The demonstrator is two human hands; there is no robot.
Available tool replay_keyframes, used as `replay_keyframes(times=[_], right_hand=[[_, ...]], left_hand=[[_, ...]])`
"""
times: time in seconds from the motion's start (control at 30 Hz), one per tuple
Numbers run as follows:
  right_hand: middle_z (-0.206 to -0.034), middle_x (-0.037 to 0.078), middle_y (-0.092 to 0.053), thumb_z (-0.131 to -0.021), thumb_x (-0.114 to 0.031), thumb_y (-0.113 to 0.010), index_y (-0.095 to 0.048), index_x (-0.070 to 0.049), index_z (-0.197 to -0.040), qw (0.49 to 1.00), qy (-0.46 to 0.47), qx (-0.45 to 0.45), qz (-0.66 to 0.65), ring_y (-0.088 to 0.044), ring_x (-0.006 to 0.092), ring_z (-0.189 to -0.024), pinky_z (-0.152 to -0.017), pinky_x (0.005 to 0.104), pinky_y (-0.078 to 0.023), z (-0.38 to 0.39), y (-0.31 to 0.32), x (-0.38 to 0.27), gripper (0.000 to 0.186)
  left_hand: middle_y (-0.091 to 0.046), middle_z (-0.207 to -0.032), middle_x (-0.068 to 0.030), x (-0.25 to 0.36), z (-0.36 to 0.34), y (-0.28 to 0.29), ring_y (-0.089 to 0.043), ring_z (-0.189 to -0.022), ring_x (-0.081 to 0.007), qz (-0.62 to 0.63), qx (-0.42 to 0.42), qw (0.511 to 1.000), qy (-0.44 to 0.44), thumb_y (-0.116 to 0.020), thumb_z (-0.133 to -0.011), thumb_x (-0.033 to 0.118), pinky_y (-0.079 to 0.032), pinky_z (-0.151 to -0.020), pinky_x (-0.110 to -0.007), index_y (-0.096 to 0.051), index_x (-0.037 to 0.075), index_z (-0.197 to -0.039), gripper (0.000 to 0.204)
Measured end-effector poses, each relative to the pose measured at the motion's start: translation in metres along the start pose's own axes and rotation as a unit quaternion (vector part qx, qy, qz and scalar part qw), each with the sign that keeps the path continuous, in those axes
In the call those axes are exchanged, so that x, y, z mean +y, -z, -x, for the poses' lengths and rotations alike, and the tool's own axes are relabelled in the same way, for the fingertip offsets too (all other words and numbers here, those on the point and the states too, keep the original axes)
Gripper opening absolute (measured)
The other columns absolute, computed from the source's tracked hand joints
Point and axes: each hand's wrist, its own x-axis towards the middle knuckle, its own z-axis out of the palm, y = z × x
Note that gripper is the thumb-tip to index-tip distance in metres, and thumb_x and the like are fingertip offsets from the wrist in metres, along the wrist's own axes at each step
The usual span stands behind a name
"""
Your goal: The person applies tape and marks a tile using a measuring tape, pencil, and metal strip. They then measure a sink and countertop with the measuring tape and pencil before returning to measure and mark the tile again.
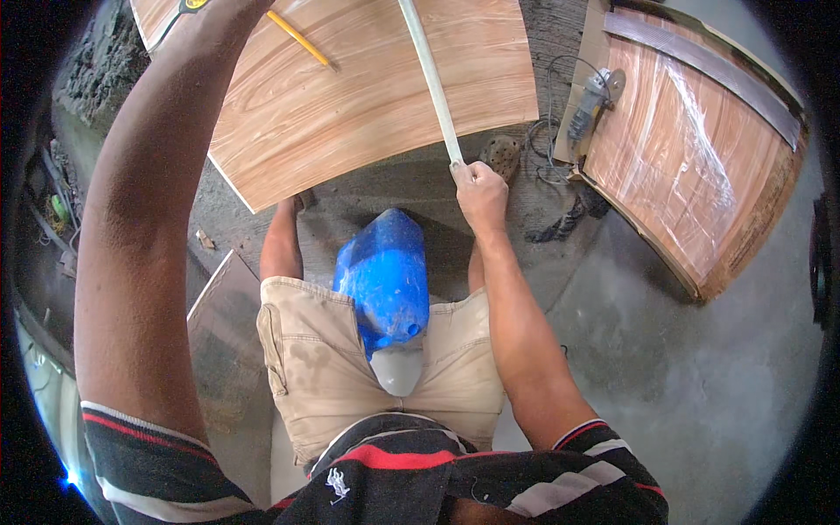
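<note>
My right hand (479,192) is closed on the near end of a long pale metal straightedge (427,79), which lies across a wood-grain board (350,114). My left arm (144,210) reaches up to the top edge of the view, where the hand is cut off and its fingers are hidden. A yellow pencil (297,39) lies on the board to the right of that arm. A yellow-and-dark tool (191,6), partly out of view, is at the board's upper left. A blue plastic container (381,276) sits between my legs, below the board.
At right, a plastic-wrapped board (661,175) lies on cardboard, with an angle grinder (584,118) and its cord at the left edge. A sandal (500,157) shows below the board. A square tile or panel (227,350) lies left of my legs on the concrete floor. Rubble (105,70) is at upper left.
</note>
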Motion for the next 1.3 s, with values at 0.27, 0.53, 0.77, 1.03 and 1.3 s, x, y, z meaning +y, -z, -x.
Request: replay_keyframes(times=[0.27, 0.53, 0.77, 1.03, 1.3], right_hand=[[-0.079, 0.027, -0.067, -0.098, -0.039, -0.066, -0.066, -0.002, -0.079, 1.0, 0.021, -0.015, 0.015, -0.066, 0.0503, -0.078, -0.065, 0.0543, -0.051, -0.015, -0.005, 0.009, 0.041], [-0.078, 0.029, -0.066, -0.092, -0.033, -0.066, -0.071, 0.002, -0.082, 1.0, 0.009, -0.018, -0.001, -0.067, 0.0481, -0.076, -0.068, 0.0507, -0.051, -0.029, -0.011, 0.002, 0.037], [-0.086, 0.034, -0.067, -0.086, -0.028, -0.066, -0.072, 0.006, -0.084, 0.994, 0.078, -0.06, 0.035, -0.067, 0.052, -0.091, -0.081, 0.054, -0.054, -0.072, -0.011, 0.005, 0.034], [-0.082, 0.032, -0.067, -0.084, -0.021, -0.066, -0.071, 0.002, -0.076, 0.977, 0.169, -0.072, 0.111, -0.067, 0.0507, -0.083, -0.078, 0.0554, -0.055, -0.081, -0.022, 0.016, 0.025], [-0.063, 0.02, -0.062, -0.076, -0.013, -0.067, -0.068, -0.007, -0.068, 0.933, 0.327, 0.018, 0.148, -0.066, 0.0402, -0.063, -0.059, 0.0533, -0.054, -0.094, -0.037, 0.056, 0.009]], left_hand=[[-0.06, -0.118, -0.0096, 0.0, 0.0, -0.005, -0.06, -0.107, -0.0337, 0.006, 0.043, 0.999, 0.003, -0.051, -0.08, -0.004, -0.051, -0.091, -0.046, -0.072, 0.018, -0.116, 0.048], [-0.06, -0.121, -0.0105, 0.0, 0.002, -0.005, -0.059, -0.111, -0.0336, 0.005, 0.024, 0.999, 0.041, -0.051, -0.08, -0.007, -0.052, -0.094, -0.046, -0.075, 0.016, -0.11, 0.045], [-0.061, -0.123, -0.012, 0.014, 0.004, -0.004, -0.058, -0.109, -0.0341, 0.006, 0.048, 0.998, 0.048, -0.054, -0.076, -0.002, -0.052, -0.09, -0.046, -0.073, 0.011, -0.119, 0.048], [-0.042, -0.158, -0.0161, 0.075, 0.059, -0.069, -0.051, -0.136, -0.0353, -0.061, 0.025, 0.995, 0.075, -0.054, -0.095, 0.013, -0.036, -0.118, -0.056, -0.048, 0.009, -0.151, 0.056], [-0.029, -0.169, -0.0013, 0.126, 0.078, -0.057, -0.021, -0.158, -0.0265, 0.012, -0.038, 0.996, 0.081, -0.044, -0.101, 0.062, -0.01, -0.125, -0.065, -0.035, 0.017, -0.161, 0.075]])
